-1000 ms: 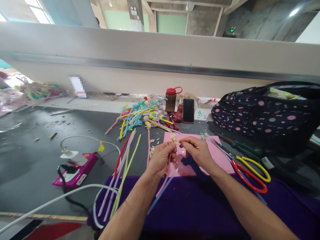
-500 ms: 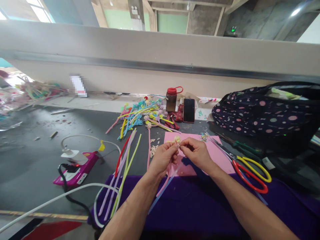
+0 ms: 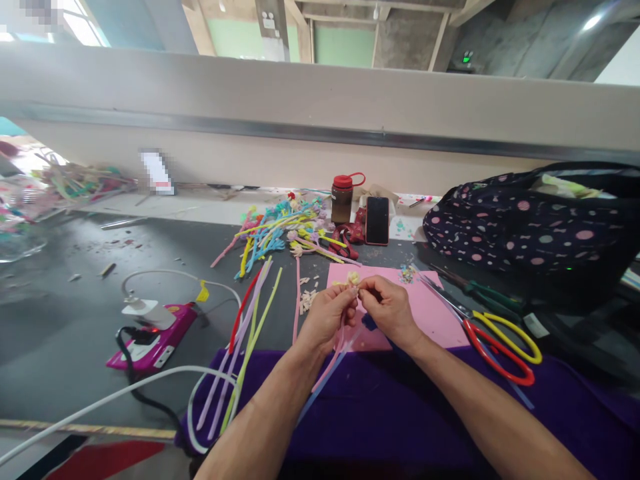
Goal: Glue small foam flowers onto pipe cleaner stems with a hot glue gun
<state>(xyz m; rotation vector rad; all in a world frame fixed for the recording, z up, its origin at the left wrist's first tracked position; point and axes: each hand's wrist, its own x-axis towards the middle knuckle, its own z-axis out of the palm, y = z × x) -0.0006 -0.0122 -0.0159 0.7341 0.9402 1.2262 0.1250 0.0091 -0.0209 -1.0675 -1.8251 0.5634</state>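
My left hand [image 3: 327, 313] is closed around a small craft flower [image 3: 353, 277] with a pale yellow head. Its thin pink stem [image 3: 330, 370] hangs down below the palm. Right beside it, my right hand [image 3: 387, 308] is closed in a pinch, its fingertips meeting the left thumb just under the flower head. Whatever lies between those fingertips is too small to make out. Both hands are above a pink sheet [image 3: 435, 310]. Small cream pieces [image 3: 307, 301] are scattered left of the sheet, and tiny coloured bits [image 3: 407, 273] lie on its far part.
Large scissors [image 3: 495, 340] with red and yellow handles lie at right, near a dark patterned bag [image 3: 520, 233]. Finished-looking colourful stems [image 3: 280, 230] are heaped behind, beside a bottle [image 3: 341, 203] and a phone [image 3: 377, 221]. Left are loose stems [image 3: 247, 353] and a magenta power strip [image 3: 170, 343].
My right hand has shifted slightly left, closer against the left hand. The flower stays in my left hand, and the things on the table have not moved.
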